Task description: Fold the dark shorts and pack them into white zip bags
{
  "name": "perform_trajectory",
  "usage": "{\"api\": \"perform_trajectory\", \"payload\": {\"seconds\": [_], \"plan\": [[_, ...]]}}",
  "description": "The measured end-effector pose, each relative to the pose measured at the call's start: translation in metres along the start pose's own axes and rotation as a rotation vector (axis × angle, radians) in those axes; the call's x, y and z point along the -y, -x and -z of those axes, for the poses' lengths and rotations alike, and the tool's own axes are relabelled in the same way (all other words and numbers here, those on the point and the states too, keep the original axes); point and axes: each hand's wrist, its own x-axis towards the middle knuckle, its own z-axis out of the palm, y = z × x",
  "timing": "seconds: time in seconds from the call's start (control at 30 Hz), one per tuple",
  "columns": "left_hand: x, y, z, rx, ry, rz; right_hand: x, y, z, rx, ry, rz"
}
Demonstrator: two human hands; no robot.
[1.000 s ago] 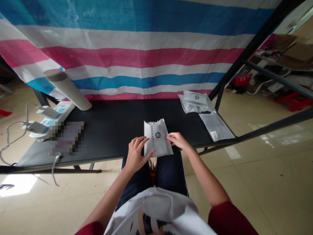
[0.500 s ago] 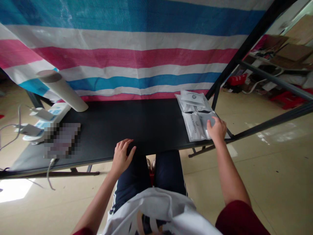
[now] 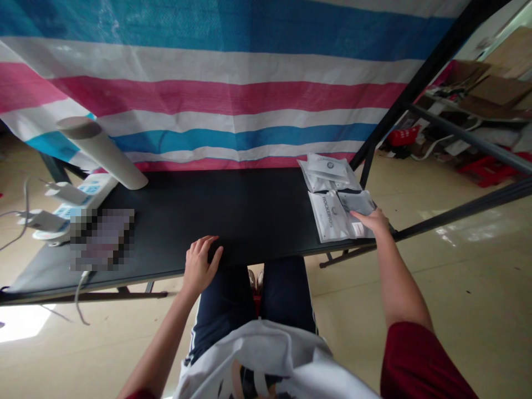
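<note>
At the front edge of the black table [image 3: 233,205], my left hand [image 3: 200,263] rests with its fingers loosely spread and nothing in it. My right hand [image 3: 375,220] is at the table's right end, on a frosted plastic packet [image 3: 356,203] with a small white label. Its thumb lies across the top of the packet while the other fingers curl around the right edge, partly hidden. Beside it lies another frosted packet [image 3: 330,215] with dark lettering. Behind them, more packets [image 3: 328,168] are stacked, overlapping one another.
To the left stand a pale cylindrical bottle [image 3: 110,155] and a white power strip [image 3: 89,199] with plugged-in chargers. A blurred-out flat object [image 3: 103,238] with a cable lies nearby. A striped sheet [image 3: 233,100] hangs behind the table; dark metal frame bars [image 3: 469,138] run along the right.
My right hand has shifted slightly right, from lying over the packet to its right edge, uncovering the label. My left hand has moved slightly left in view.
</note>
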Motion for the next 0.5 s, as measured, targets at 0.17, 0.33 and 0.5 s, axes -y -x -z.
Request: {"api": "perform_trajectory", "payload": {"seconds": [0.17, 0.33, 0.5], "plan": [[-0.005, 0.001, -0.001, 0.019, -0.073, 0.014, 0.021, 0.009, 0.018, -0.388, -0.03, -0.04], [-0.006, 0.001, 0.0, 0.013, -0.048, 0.028, 0.047, 0.022, 0.054, -0.618, -0.247, 0.235], [0.0, -0.003, -0.002, -0.006, 0.096, 0.097, 0.1, 0.052, 0.054, -0.349, -0.834, 0.304]]}}
